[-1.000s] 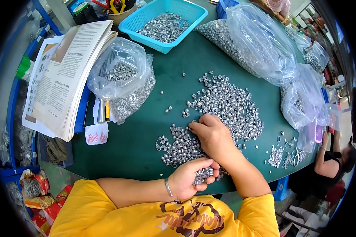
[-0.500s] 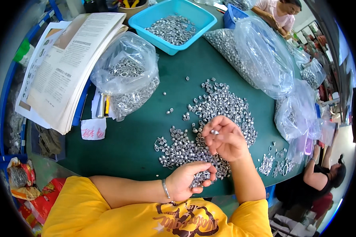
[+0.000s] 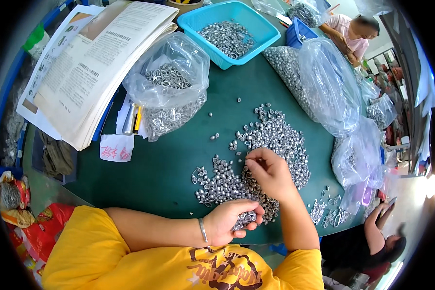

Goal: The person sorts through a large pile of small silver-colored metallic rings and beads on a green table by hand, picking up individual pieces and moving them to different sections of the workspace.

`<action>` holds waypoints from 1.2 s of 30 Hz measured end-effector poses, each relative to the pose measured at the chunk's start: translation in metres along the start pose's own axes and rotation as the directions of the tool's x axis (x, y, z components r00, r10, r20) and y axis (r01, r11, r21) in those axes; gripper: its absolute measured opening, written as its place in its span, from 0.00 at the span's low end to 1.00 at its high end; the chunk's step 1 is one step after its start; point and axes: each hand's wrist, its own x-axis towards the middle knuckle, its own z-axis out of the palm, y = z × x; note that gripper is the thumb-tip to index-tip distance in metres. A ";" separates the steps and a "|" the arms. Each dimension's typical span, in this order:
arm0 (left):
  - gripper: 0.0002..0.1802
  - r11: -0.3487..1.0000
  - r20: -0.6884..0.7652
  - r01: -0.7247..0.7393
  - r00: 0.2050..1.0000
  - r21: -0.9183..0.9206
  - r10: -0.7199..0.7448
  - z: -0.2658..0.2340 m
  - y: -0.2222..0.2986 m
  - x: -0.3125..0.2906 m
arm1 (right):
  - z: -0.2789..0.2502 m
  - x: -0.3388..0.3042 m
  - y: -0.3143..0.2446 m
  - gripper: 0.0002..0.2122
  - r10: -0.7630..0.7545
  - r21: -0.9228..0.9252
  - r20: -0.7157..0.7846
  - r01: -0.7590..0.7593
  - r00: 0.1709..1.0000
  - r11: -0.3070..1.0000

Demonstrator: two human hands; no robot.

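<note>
My left hand (image 3: 223, 223), a bangle on its wrist, is cupped around a handful of small silver metal caps (image 3: 245, 220) near the table's front edge. Above the heap, my right hand (image 3: 274, 178) has its thumb and fingers bent together at the fingertips; anything between them is hidden. Under and beyond that hand spreads a large heap of hollow oval silver caps (image 3: 278, 131). A smaller group of the same caps (image 3: 221, 181) lies left of it, some with their hollow side up.
On the green table (image 3: 169, 169) stand a bag of silver rings (image 3: 171, 111), a turquoise basket (image 3: 227, 60) of metal pieces and large filled plastic bags (image 3: 295, 79). Newspapers (image 3: 82, 82) lie at the left. Two people sit at the right.
My right hand, earlier raised and turned up with a cap between its fingers, has turned over with its fingertips toward the heap. The left hand keeps its handful. The view has shifted slightly.
</note>
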 end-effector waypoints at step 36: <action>0.11 0.992 -0.029 0.073 0.997 0.099 -0.070 -0.001 -0.005 0.001 | 0.007 -0.012 0.003 0.04 -0.252 -0.066 0.084 0.258 0.964 0.964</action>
